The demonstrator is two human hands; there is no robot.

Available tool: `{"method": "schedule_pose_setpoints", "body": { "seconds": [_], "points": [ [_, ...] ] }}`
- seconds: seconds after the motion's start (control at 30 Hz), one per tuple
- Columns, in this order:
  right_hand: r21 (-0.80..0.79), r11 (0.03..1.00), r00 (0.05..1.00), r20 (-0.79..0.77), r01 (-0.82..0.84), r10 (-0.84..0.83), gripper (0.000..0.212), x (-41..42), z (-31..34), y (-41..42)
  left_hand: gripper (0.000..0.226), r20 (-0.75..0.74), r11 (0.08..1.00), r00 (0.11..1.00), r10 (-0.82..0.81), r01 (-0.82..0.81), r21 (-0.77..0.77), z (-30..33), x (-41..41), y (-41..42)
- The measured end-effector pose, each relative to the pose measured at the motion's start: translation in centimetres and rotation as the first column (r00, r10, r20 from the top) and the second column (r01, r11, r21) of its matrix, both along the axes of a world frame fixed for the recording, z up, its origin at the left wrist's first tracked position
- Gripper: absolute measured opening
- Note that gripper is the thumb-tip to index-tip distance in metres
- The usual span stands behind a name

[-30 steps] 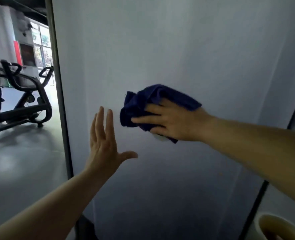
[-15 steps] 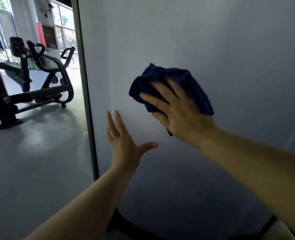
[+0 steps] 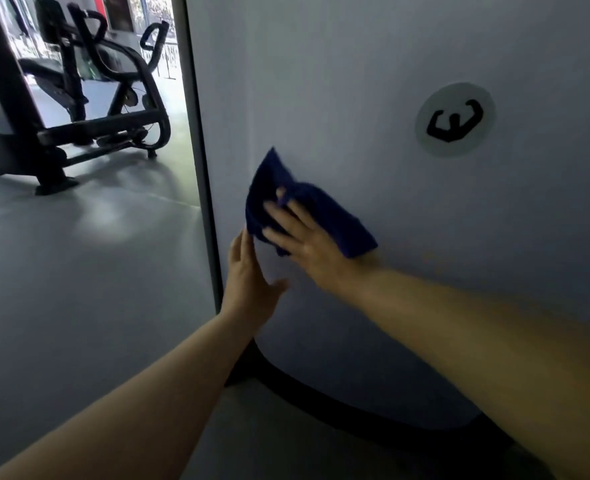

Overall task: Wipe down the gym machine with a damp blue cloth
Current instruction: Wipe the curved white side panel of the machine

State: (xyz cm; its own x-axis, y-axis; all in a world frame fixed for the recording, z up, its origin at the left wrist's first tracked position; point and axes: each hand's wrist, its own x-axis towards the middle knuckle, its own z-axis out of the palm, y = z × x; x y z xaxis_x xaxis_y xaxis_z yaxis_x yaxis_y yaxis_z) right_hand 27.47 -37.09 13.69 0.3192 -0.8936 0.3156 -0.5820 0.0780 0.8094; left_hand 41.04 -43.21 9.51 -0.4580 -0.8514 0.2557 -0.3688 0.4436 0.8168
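Note:
A large pale grey panel of the gym machine (image 3: 373, 98) fills the right of the head view, with a dark vertical edge strip (image 3: 200, 150) on its left side. My right hand (image 3: 307, 244) presses a bunched dark blue cloth (image 3: 331, 216) flat against the panel, near that left edge. My left hand (image 3: 252, 278) rests open on the panel just below and left of the cloth, fingers together and thumb spread, holding nothing. A round grey badge with a black logo (image 3: 454, 119) sits on the panel up and to the right of the cloth.
A black curved base (image 3: 338, 407) runs along the panel's bottom. To the left lies grey gym floor (image 3: 79, 271). A black exercise machine (image 3: 96, 98) stands at the back left, in front of bright windows.
The view has shifted down and right, bringing the logo badge into sight. My right hand has swept the cloth down and left towards the panel's edge; my left hand stays flat on the panel.

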Motion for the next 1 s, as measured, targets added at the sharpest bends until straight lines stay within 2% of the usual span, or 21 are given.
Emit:
{"method": "schedule_pose_setpoints", "body": {
  "seconds": [0.03, 0.07, 0.13, 0.17, 0.23, 0.27, 0.3, 0.33, 0.37, 0.43, 0.47, 0.5, 0.57, 0.6, 0.63, 0.7, 0.77, 0.8, 0.87, 0.93, 1.0],
  "points": [
    [0.104, 0.994, 0.993, 0.119, -0.024, 0.012, 0.072, -0.3, -1.4, 0.9, 0.108, 0.019, 1.000, 1.000, -0.022, 0.022, 0.000, -0.6, 0.4, 0.0],
    [0.118, 0.986, 0.962, 0.261, -0.113, 0.079, 0.068, -1.0, -1.7, 1.9, 0.110, 0.043, 0.999, 0.998, -0.052, 0.052, 0.007, -1.1, 0.7, 0.2],
    [0.031, 0.988, 0.902, 0.411, -0.154, 0.128, 0.057, -1.6, 0.7, 4.0, 0.120, 0.102, 0.996, 0.990, -0.094, 0.094, 0.011, -1.4, 0.7, 0.5],
    [-0.032, 0.991, 0.897, 0.423, -0.128, 0.129, 0.054, -2.3, 2.1, 4.6, 0.123, 0.112, 0.996, 0.990, -0.088, 0.088, 0.004, -1.5, 0.3, 0.6],
    [-0.244, 0.969, 0.953, 0.278, -0.051, 0.120, 0.054, -2.4, 3.3, 5.4, 0.123, 0.067, 0.999, 0.997, -0.035, 0.034, 0.005, -1.8, -0.6, 1.0],
    [-0.271, 0.962, 0.960, 0.264, -0.015, 0.089, 0.055, -2.4, 2.1, 5.6, 0.121, 0.033, 1.000, 0.999, -0.002, 0.002, 0.003, -2.2, -1.0, 1.4],
    [-0.224, 0.974, 0.967, 0.253, 0.020, 0.038, 0.056, -2.2, -0.3, 5.8, 0.118, 0.010, 1.000, 1.000, 0.021, -0.021, -0.017, -2.7, -1.2, 2.0],
    [-0.083, 0.996, 0.976, 0.217, 0.029, -0.010, 0.058, -1.9, -3.7, 6.4, 0.115, 0.009, 0.998, 0.999, 0.036, -0.036, -0.051, -3.4, -1.3, 2.5],
    [0.182, 0.983, 0.947, 0.317, -0.001, -0.057, 0.057, -1.6, -5.5, 7.2, 0.113, 0.021, 0.994, 0.999, 0.042, -0.040, -0.100, -4.1, -1.2, 3.1],
    [0.260, 0.953, 0.795, 0.605, -0.155, -0.036, 0.050, -2.5, -5.7, 8.9, 0.114, 0.069, 0.978, 0.998, 0.007, 0.008, -0.208, -5.3, -1.0, 4.1],
    [0.266, 0.948, 0.767, 0.641, -0.173, -0.040, 0.046, -3.0, -4.3, 9.9, 0.116, 0.096, 0.968, 0.995, -0.019, 0.042, -0.249, -5.7, -1.0, 4.4],
    [0.228, 0.964, 0.786, 0.618, -0.135, -0.036, 0.045, -3.4, -2.6, 10.9, 0.119, 0.128, 0.960, 0.991, -0.039, 0.073, -0.269, -5.9, -1.3, 4.6],
    [-0.057, 0.997, 0.822, 0.569, 0.052, -0.011, 0.046, -4.8, -1.7, 12.4, 0.127, 0.172, 0.954, 0.985, -0.031, 0.080, -0.290, -6.3, -1.9, 4.8],
    [-0.229, 0.967, 0.866, 0.499, 0.110, 0.020, 0.047, -5.4, -2.2, 12.8, 0.129, 0.181, 0.955, 0.983, -0.008, 0.061, -0.292, -6.4, -2.3, 5.1],
    [-0.285, 0.950, 0.895, 0.445, 0.125, 0.015, 0.048, -5.6, -3.4, 13.1, 0.129, 0.179, 0.957, 0.984, 0.019, 0.034, -0.288, -6.4, -2.6, 5.3],
    [-0.056, 0.985, 0.874, 0.472, 0.162, -0.116, 0.048, -4.6, -8.0, 13.4, 0.125, 0.175, 0.940, 0.984, 0.040, 0.022, -0.341, -6.5, -3.1, 6.2],
    [0.313, 0.944, 0.810, 0.522, 0.106, -0.265, 0.047, -4.4, -10.4, 13.6, 0.118, 0.185, 0.855, 0.983, 0.013, 0.086, -0.511, -7.0, -2.8, 6.6],
    [0.376, 0.926, 0.784, 0.563, 0.039, -0.261, 0.042, -5.0, -9.5, 13.8, 0.113, 0.203, 0.793, 0.979, -0.004, 0.127, -0.596, -7.3, -2.4, 6.5],
    [0.348, 0.931, 0.673, 0.717, -0.115, -0.185, 0.038, -6.3, -8.1, 15.2, 0.109, 0.257, 0.675, 0.966, -0.010, 0.196, -0.711, -7.6, -1.6, 5.4],
    [0.252, 0.965, 0.628, 0.764, -0.076, -0.150, 0.043, -7.2, -8.0, 16.8, 0.108, 0.309, 0.579, 0.951, 0.028, 0.236, -0.780, -8.0, -0.9, 3.9],
    [0.188, 0.982, 0.777, 0.617, 0.005, -0.122, 0.056, -7.7, -9.3, 16.9, 0.108, 0.338, 0.510, 0.937, 0.083, 0.251, -0.822, -8.7, -0.8, 3.0]
  ]
}}
